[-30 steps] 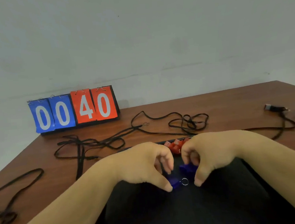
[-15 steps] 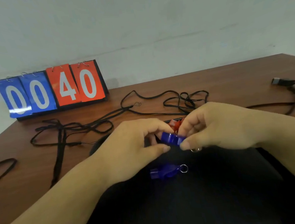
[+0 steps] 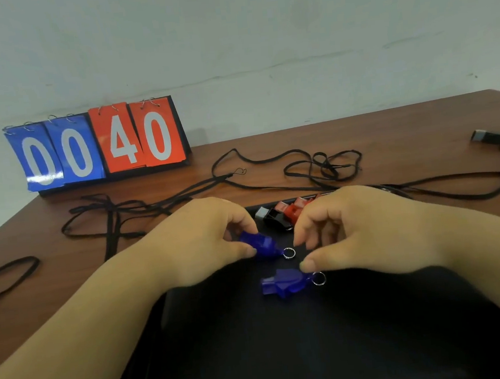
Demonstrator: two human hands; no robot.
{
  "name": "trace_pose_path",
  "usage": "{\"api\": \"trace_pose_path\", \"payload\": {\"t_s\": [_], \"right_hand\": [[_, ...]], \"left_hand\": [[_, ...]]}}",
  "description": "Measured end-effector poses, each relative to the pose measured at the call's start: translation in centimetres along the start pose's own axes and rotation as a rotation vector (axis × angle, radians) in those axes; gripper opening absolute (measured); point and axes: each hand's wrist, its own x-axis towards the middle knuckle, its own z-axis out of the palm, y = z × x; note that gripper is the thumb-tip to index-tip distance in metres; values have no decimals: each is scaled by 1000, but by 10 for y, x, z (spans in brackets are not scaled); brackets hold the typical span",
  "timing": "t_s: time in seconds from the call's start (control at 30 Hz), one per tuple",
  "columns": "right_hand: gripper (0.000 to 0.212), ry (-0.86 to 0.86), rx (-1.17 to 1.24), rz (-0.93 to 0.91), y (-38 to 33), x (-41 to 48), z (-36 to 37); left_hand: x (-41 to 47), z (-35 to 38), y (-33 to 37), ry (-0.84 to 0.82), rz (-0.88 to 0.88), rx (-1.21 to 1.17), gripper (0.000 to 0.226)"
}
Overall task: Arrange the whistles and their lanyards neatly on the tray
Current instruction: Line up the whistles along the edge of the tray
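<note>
glossy blue plastic whistle (image 3: 261, 244), metal ring (image 3: 288, 252), matt black tray (image 3: 317, 349), smooth wood table (image 3: 404, 133).

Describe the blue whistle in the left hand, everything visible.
The blue whistle looks like translucent blue plastic, with a silver ring at its right end. It lies roughly level, its other end hidden by the left hand, whose thumb and fingers pinch it. It is over the black tray; whether they touch is unclear.

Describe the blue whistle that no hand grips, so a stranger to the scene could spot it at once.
On the black tray, look between the two hands. The loose blue whistle lies nearest the camera, just below the thumb of the right hand, ring to the right. Its blue twin, farther back, is pinched by the left hand.
</note>
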Motion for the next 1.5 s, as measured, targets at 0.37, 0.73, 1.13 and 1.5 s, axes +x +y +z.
{"api": "trace_pose_path", "payload": {"t_s": [0.37,0.73,1.13,1.5], "right_hand": [[23,-117,-127,-22,-3,3,9],[15,5,-209,39,2,8,8],[12,26,-180,96,2,9,7],[11,7,-169,119,0,10,7]], "left_hand": [[6,3,-11,116,-69,21,30],[19,11,-15,205,-67,54,23],[26,17,-17,309,-111,48,38],[26,17,-16,326,-111,54,35]]}}
